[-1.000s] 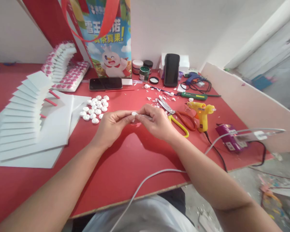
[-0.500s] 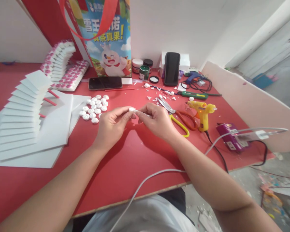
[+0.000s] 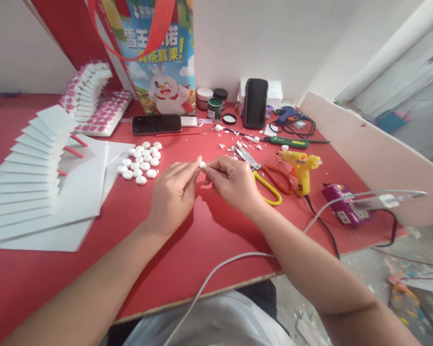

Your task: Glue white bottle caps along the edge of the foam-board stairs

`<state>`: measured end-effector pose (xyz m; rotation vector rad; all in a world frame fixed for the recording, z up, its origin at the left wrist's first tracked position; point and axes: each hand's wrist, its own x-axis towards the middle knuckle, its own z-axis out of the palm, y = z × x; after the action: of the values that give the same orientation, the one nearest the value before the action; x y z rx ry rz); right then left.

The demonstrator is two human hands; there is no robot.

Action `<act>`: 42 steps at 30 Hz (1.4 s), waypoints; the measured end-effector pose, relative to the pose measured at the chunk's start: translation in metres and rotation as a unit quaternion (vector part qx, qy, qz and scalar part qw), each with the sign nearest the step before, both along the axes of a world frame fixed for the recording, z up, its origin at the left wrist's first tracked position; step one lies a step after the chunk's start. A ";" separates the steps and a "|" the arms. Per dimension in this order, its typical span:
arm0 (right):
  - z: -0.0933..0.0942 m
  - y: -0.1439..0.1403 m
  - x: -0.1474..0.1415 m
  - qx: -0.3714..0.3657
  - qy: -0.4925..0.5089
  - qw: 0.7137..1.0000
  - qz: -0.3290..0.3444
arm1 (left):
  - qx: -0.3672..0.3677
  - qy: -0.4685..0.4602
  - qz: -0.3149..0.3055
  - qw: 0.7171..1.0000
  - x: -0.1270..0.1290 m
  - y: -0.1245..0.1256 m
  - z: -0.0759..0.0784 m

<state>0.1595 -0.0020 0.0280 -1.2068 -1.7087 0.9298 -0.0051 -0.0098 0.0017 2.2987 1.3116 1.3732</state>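
Both hands meet over the middle of the red table (image 3: 187, 250). My left hand (image 3: 173, 194) and my right hand (image 3: 231, 182) pinch one small white foam piece (image 3: 202, 164) between their fingertips, just above the tabletop. A cluster of several small white foam discs (image 3: 141, 162) lies to the left of my left hand. Scissors (image 3: 265, 175) with red and yellow handles lie just right of my right hand, among white foam scraps.
A yellow glue gun (image 3: 301, 168) stands right of the scissors, with a purple power strip (image 3: 342, 206) beyond. Stepped white foam boards (image 3: 32, 168) fill the left. A phone (image 3: 156, 124), paint jars (image 3: 212, 103), a printed bag (image 3: 159, 57) and a green tool (image 3: 288, 142) line the back. A white cable (image 3: 216, 274) crosses the front edge.
Both hands have stayed together on the small white piece. My left fingers have straightened and turned it slightly, and the piece sits a little higher than before.
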 end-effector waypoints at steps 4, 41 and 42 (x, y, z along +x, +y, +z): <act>0.002 0.003 0.004 -0.007 0.004 1.000 0.018 | -0.063 -0.101 -0.023 0.993 -0.001 -0.001 0.005; 0.012 0.015 0.012 -0.411 0.291 0.852 0.142 | -0.246 -0.187 -0.077 0.948 -0.012 0.010 0.006; 0.011 0.015 0.012 -0.405 0.292 0.855 0.143 | -0.245 -0.188 -0.078 0.948 -0.012 0.010 0.007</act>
<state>0.1715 0.0133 0.0394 -0.9865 -1.0036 2.0924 -0.0169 0.0004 0.0083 1.6760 1.1551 1.1880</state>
